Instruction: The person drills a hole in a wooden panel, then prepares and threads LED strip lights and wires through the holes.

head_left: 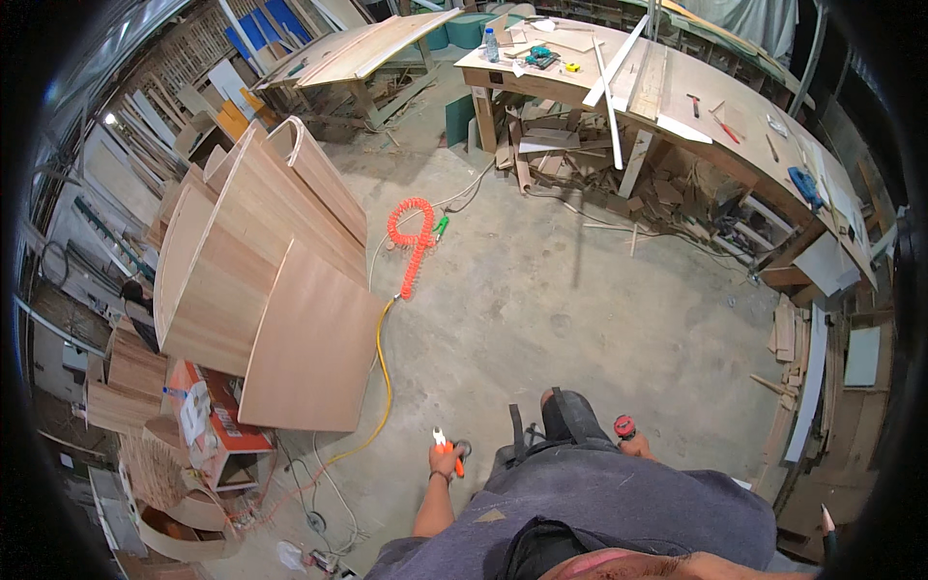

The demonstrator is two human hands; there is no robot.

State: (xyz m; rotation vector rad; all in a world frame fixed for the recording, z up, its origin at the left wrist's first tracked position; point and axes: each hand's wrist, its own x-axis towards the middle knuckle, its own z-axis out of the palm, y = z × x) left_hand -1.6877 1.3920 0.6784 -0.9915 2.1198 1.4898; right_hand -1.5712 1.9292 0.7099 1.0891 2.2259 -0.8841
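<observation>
Nearest the lens: grey-clad torso of the person, lower centre, with both forearms coming out either side. Left hand, near centre-left, closed round orange-handled pliers whose pale jaws point away toward the far floor. Right hand, near centre-right, closed about a small red-and-black object, too small to identify; fingers mostly hidden behind the clothing. Dark work apron or knee pad between the two hands, detail unclear. Yellow hose runs on the concrete floor just left of the left hand, curving up to an orange coiled air hose lying mid-floor, a green fitting beside its far end. Curved plywood panels, pale wood, several standing upright and leaning together at left, the nearest one a broad bent sheet beside the yellow hose. Orange-and-white carton at near left, below the panels, with curved wooden offcuts around it. Long wooden workbench spans the far right, bearing strips of timber, a hammer, a blue power tool toward the right end and a plastic bottle at its far left corner. Heap of wood scraps under the bench. Second bench with large flat boards at far centre-left. Stacked board offcuts against the right edge.
</observation>
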